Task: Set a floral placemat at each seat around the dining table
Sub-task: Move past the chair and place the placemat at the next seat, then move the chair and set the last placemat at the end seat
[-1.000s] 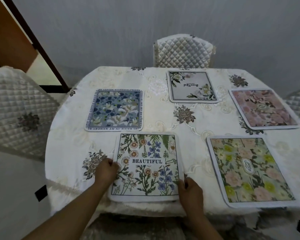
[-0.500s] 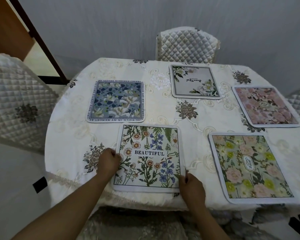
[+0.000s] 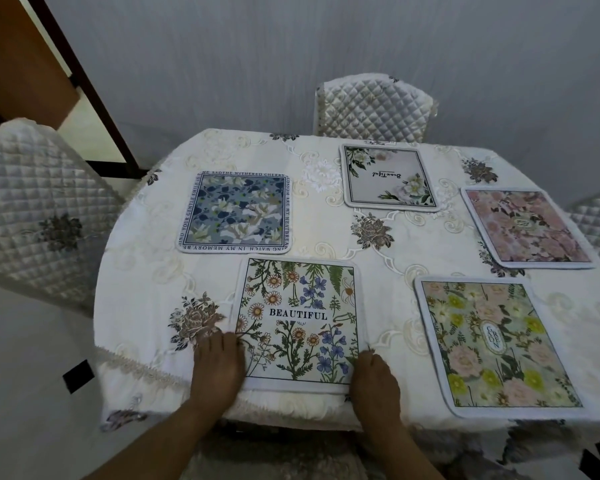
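Placemats are laid flat on the cloth-covered counter [image 3: 146, 299], five in all: the "BEAUTIFUL" wildflower placemat [image 3: 300, 322] at 6 o'clock, the blue placemat [image 3: 236, 213] at 10 o'clock, the white placemat [image 3: 388, 176] at 12 o'clock before a quilted chair [image 3: 373, 107], the pink placemat [image 3: 525, 226] at 2 o'clock and the "GARDEN" placemat [image 3: 496, 344] at 4 o'clock. The wildflower placemat is pinched at its near corners by the left hand [image 3: 217, 367] and the right hand [image 3: 373, 382], fingers curled onto its edge
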A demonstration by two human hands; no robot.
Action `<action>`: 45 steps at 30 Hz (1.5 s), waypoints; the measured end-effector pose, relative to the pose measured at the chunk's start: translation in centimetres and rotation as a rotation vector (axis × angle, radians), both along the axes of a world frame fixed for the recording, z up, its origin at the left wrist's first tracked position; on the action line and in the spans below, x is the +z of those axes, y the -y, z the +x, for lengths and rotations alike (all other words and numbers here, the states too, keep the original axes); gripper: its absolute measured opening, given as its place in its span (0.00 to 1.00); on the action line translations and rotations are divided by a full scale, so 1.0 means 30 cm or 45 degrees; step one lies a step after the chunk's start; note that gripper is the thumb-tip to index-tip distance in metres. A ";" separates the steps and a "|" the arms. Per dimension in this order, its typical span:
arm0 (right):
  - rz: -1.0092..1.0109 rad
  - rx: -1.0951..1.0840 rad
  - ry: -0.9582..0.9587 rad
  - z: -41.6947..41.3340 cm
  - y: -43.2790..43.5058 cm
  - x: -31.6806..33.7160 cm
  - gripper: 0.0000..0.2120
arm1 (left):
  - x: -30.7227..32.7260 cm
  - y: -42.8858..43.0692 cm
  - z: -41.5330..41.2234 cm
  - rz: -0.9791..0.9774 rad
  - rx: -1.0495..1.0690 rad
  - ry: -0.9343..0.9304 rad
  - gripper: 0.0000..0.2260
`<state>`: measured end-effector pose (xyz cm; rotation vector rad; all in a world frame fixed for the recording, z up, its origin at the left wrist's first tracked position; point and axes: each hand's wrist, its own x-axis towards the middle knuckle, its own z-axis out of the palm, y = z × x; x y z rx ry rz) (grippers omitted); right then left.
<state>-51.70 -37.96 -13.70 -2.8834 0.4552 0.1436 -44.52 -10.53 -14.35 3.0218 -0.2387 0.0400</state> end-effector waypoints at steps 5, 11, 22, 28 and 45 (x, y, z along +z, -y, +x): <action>-0.017 0.057 0.034 0.005 0.012 -0.014 0.10 | -0.031 0.004 -0.044 0.116 -0.069 0.024 0.06; -0.008 0.044 -0.208 0.031 0.017 0.020 0.12 | 0.045 0.021 -0.032 0.229 -0.059 -0.248 0.12; -0.072 0.319 -0.058 0.131 -0.085 0.388 0.10 | 0.395 -0.187 0.004 -0.008 -0.093 -0.156 0.13; -0.124 0.502 0.060 0.166 -0.406 0.617 0.15 | 0.610 -0.477 -0.044 0.021 -0.102 -0.052 0.16; -0.241 0.776 0.180 0.093 -1.498 0.882 0.14 | 0.860 -1.463 -0.262 -0.105 0.019 0.071 0.18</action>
